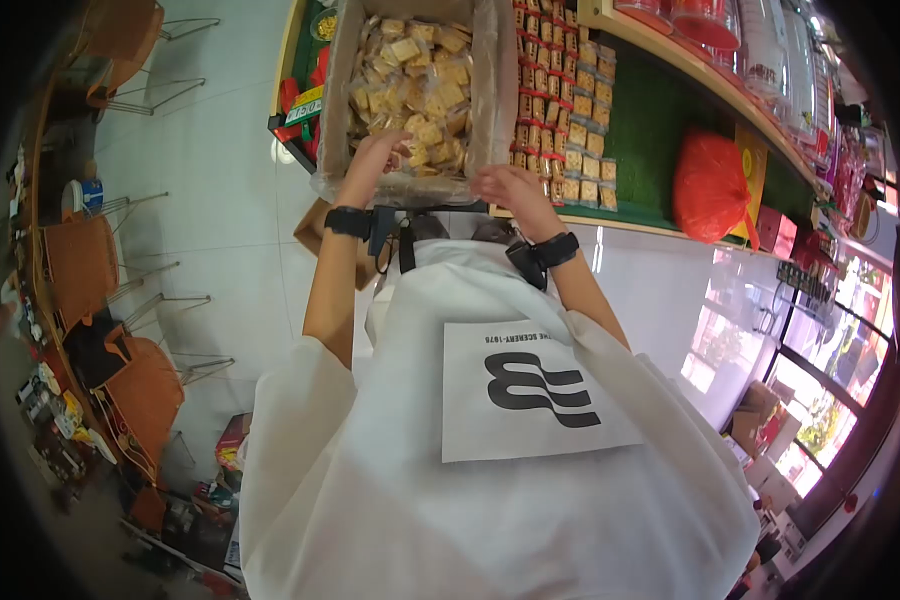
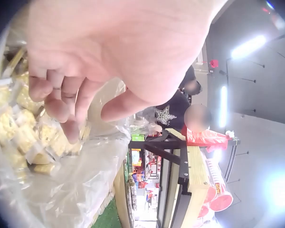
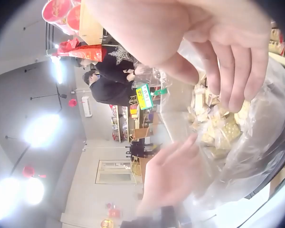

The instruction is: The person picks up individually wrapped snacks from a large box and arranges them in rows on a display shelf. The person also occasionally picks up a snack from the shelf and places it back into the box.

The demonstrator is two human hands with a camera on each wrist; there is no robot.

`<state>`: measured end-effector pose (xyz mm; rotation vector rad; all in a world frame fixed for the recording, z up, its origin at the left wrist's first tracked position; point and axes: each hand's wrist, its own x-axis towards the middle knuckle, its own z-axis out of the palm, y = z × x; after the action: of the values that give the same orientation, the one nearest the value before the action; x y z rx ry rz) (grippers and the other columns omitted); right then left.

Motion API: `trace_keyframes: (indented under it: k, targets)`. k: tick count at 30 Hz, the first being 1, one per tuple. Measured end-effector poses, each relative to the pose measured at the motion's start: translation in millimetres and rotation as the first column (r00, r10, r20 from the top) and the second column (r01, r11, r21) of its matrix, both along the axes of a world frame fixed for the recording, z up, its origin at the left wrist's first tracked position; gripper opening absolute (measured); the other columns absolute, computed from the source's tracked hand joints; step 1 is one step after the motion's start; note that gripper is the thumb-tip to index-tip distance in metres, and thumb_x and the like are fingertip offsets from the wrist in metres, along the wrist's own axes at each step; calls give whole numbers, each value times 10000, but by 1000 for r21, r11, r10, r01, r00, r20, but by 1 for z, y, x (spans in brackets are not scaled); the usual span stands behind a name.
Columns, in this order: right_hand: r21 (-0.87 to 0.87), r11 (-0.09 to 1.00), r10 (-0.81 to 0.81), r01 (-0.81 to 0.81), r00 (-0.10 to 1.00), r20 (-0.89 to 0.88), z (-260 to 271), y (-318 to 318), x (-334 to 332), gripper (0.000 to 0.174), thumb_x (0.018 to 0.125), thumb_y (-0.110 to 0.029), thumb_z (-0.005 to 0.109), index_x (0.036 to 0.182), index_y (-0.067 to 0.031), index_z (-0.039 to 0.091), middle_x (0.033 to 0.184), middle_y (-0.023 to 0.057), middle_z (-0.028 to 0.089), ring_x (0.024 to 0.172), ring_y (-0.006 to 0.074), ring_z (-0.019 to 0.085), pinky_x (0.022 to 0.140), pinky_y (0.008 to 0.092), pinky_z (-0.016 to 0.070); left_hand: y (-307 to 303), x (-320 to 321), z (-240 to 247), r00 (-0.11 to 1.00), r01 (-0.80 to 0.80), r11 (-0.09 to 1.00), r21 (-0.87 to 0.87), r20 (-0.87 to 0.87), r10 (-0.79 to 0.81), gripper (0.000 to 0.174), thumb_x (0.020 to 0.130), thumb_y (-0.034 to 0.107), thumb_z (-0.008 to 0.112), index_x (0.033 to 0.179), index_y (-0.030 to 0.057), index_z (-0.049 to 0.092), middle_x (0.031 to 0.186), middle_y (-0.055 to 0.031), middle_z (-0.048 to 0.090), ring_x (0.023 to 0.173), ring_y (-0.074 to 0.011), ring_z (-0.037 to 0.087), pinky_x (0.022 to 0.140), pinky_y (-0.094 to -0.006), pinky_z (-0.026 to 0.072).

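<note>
A carton lined with clear plastic (image 1: 487,90) holds a heap of small wrapped yellow snack packets (image 1: 410,85). Over its near left part is my left hand (image 1: 378,160), its fingers loosely bent above the packets and nothing in its grasp. In the left wrist view the palm and slack fingers of that hand (image 2: 118,52) overlap the packets (image 2: 26,133). My right hand (image 1: 515,190) is at the near right corner of the carton, beside the plastic liner (image 3: 270,118). Its fingers hang relaxed in the right wrist view, holding nothing.
Right of the carton lie rows of brown snack packs with red (image 1: 542,95) and paler packs (image 1: 592,130) on a green-covered display. A red plastic bag (image 1: 712,185) sits further right. A price tag (image 1: 305,110) stands at the left. Two people are in the background.
</note>
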<state>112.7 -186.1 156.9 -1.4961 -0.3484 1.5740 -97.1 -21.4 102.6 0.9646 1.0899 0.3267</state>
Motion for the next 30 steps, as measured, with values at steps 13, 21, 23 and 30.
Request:
trace_keyframes:
  k: [13,21,23,30]
  targets:
    - [-10,995,-98,98,994,-39,-7,15,10,324,961,-197,457,1137,45,582,1092,155,659,1008,227,645,893,305,494,65,47,-41,927,318,935,156,-257,-273,324,860,320,537,870,10,631,771,-64,639,652,-147,513,570,-295,375]
    - [-120,992,-39,29,996,-85,-25,59,0,408,969,-253,464,1218,64,530,1188,176,608,1115,248,591,956,335,465,76,30,-96,889,363,928,-81,-269,-371,547,889,425,472,1168,-32,583,1032,-130,662,822,-215,586,715,-329,418]
    - [-162,986,-53,39,995,-84,-46,74,-2,416,960,-278,483,1188,62,555,1156,177,624,1069,242,612,908,320,485,72,25,-98,899,337,933,-129,-249,-360,568,884,442,477,1186,-28,577,1055,-146,658,852,-228,601,750,-340,429]
    - [-397,917,-75,25,991,-110,-119,113,-16,554,919,-376,508,1292,32,465,1320,184,492,1210,295,487,1030,390,394,66,22,-146,917,206,907,-368,-251,-310,655,825,489,508,1216,-35,537,1055,-224,628,889,-306,632,729,-393,466]
